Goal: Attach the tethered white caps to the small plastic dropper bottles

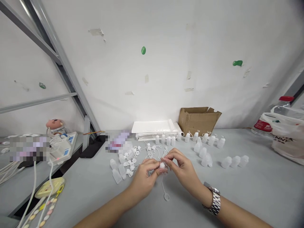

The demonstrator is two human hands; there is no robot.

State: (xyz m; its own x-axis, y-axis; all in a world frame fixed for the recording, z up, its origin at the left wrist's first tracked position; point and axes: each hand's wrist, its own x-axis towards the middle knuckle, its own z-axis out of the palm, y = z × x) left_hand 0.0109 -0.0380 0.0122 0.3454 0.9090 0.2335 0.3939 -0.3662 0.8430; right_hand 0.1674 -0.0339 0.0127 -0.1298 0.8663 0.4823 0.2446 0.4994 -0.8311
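Between both hands is a small white plastic cap, its body partly hidden by fingers. My left hand is closed, thumb and fingers pinching it from the left. My right hand is closed too, its fingertips pressed on the cap's top right. A thin white strap with a ring at its end hangs or lies below the fingers; I cannot tell whether it joins the cap. Left of my left hand lie loose white caps and translucent small bottles. More straps with caps lie tangled just beyond the hands.
Capped small bottles stand in a row at the back, with uncapped ones to the right. Behind are stacked white packets and a cardboard box. A plastic bag sits far right, a power strip left.
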